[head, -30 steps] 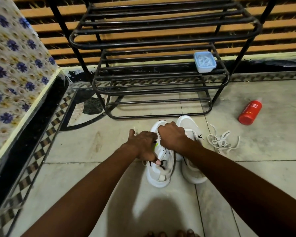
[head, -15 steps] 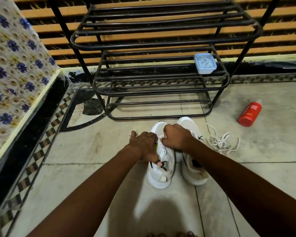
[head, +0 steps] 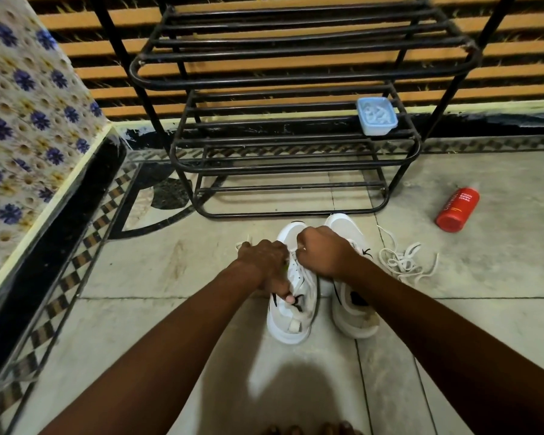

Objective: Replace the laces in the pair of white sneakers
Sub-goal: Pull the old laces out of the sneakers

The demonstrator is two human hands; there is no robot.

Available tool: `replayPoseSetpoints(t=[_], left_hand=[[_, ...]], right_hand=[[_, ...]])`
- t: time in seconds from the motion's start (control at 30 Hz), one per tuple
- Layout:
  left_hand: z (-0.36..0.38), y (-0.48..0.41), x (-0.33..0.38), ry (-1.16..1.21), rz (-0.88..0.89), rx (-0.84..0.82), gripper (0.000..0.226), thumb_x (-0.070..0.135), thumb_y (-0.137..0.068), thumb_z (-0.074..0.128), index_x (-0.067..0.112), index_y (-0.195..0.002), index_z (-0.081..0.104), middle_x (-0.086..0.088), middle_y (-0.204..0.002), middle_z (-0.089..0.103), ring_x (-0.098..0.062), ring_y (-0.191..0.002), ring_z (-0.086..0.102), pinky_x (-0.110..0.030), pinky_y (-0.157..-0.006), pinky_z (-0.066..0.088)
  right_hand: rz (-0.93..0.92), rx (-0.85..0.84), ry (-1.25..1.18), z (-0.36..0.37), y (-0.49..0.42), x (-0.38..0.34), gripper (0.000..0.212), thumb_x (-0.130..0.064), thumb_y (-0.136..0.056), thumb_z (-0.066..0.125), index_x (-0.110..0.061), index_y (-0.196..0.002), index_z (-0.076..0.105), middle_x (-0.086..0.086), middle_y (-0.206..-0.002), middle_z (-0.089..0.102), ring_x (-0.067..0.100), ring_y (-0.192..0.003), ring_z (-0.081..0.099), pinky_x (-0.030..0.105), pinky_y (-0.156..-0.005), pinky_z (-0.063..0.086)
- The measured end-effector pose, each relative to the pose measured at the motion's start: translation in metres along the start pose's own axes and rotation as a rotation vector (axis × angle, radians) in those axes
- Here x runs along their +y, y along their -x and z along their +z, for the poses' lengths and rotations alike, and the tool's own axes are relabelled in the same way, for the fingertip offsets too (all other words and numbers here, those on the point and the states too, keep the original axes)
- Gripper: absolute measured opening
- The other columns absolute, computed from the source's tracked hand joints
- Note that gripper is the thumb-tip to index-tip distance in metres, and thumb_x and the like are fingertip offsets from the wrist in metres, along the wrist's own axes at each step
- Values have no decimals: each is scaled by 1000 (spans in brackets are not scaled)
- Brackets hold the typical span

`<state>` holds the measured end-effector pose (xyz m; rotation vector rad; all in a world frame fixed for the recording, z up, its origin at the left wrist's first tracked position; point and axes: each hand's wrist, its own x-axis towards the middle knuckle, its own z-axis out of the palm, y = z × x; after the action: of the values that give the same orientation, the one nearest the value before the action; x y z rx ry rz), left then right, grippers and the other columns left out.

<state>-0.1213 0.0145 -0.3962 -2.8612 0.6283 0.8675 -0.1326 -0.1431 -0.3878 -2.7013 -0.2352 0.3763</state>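
The white sneakers (head: 291, 324) stood side by side on the floor (head: 170, 324). Your left hand (head: 263, 262) and right hand (head: 322, 251) were both curled, pinching the lace (head: 243, 245) on the left one. That lace looked soft and floppy, so pinching near its tip seemed best.

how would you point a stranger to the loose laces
Find the black rack by the slatted wall; two white sneakers stand on the floor before it. The laces lie just right of the pair, a tangled off-white heap, unlike the red bottle beyond.
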Motion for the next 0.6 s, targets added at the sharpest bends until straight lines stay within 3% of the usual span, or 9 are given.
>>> replayPoseSetpoints(t=[0.07,0.13,0.27,0.33,0.43,0.5,0.57,0.6], left_hand=[[1,0,1,-5,1,6,102,76,-58,78,28,-142,45,9,-147,46,-20,-137,42,-50,-107,35],[0,1,3,-17,8,21,102,75,-58,79,25,-141,47,7,-143,48,-21,-135,45,-49,-105,39],[-7,0,8,-24,7,49,94,71,-53,85,21,-126,53,6,-126,55,-22,-120,56,-38,-87,45],[-11,0,11,-28,0,53,94,68,-51,87,21,-124,53,7,-123,54,-22,-117,58,-35,-80,41],[-11,-1,13,-19,-6,35,97,68,-51,89,21,-127,53,8,-125,53,-22,-117,59,-35,-77,40],[-10,-1,11,-5,4,22,97,68,-52,88,20,-129,53,8,-127,52,-22,-119,59,-35,-78,42],[-9,-1,9,4,15,13,96,68,-55,87,18,-130,54,8,-127,51,-22,-120,59,-36,-81,46],[-9,-1,10,4,19,13,96,68,-55,87,18,-130,53,7,-127,51,-22,-120,58,-36,-81,47]], right_hand=[[-49,-1,100,-4,-2,0,7,-17,-89,55,-11,-90,56,15,-105,65,33,-107,57,33,-78,44],[-66,10,-40,-8,-5,6,12,-13,-89,60,-5,-87,67,16,-96,70,30,-97,62,32,-79,46],[45,82,-897,-13,1,10,34,9,-84,57,-8,-56,64,9,-56,61,16,-54,55,25,-56,42],[149,111,-1077,-13,4,14,38,11,-83,56,-12,-52,61,1,-48,55,10,-41,48,18,-41,32],[156,74,-753,-14,5,17,27,-5,-82,67,-12,-57,61,-3,-49,57,10,-44,51,20,-46,36],[101,24,-373,-15,5,20,7,-17,-83,68,-13,-77,68,2,-74,68,17,-74,64,27,-67,49],[4,-14,-156,-15,4,20,10,-15,-86,65,-11,-93,70,7,-96,69,23,-99,62,29,-84,48],[-47,0,-128,-17,4,19,10,-12,-86,64,-10,-92,72,7,-98,69,23,-102,61,26,-84,45]])
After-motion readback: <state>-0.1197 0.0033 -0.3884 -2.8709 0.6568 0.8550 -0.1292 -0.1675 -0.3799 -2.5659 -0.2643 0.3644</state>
